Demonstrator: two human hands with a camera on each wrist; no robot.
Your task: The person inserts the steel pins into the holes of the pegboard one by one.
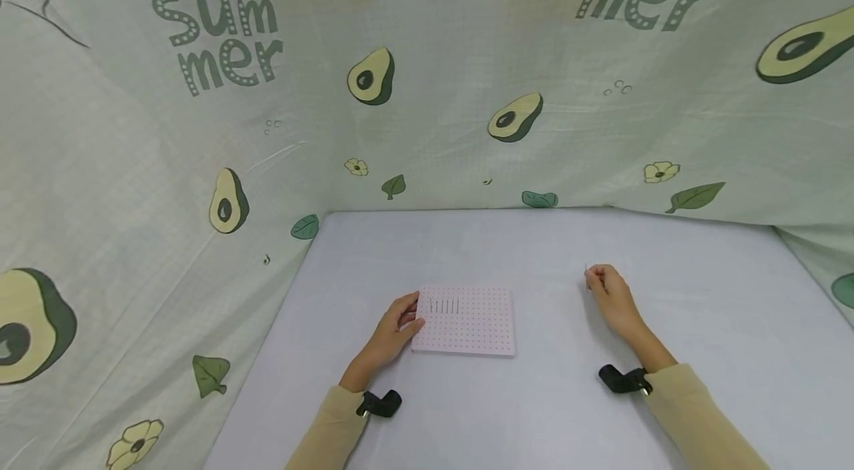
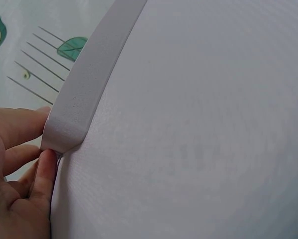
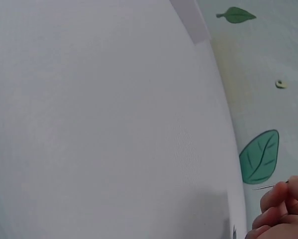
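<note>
A pale pink pegboard [image 1: 483, 329] with a grid of small holes lies on the white table. Several thin metal needles [image 1: 444, 305] stand upright in a row near its far left corner. My left hand [image 1: 394, 329] holds the board's left edge, and in the left wrist view its fingers [image 2: 19, 124] meet at the board's corner. Off to the right, my right hand [image 1: 612, 298] is raised over the table and pinches one thin needle [image 3: 264, 187] between thumb and fingertips. Part of that needle is hidden by the fingers.
The white table [image 1: 554, 411] runs back to a hanging cloth [image 1: 440, 159] printed with avocados and leaves. Along the left side the cloth also hangs down. Each wrist carries a black camera [image 1: 380, 404] at the sleeve cuff.
</note>
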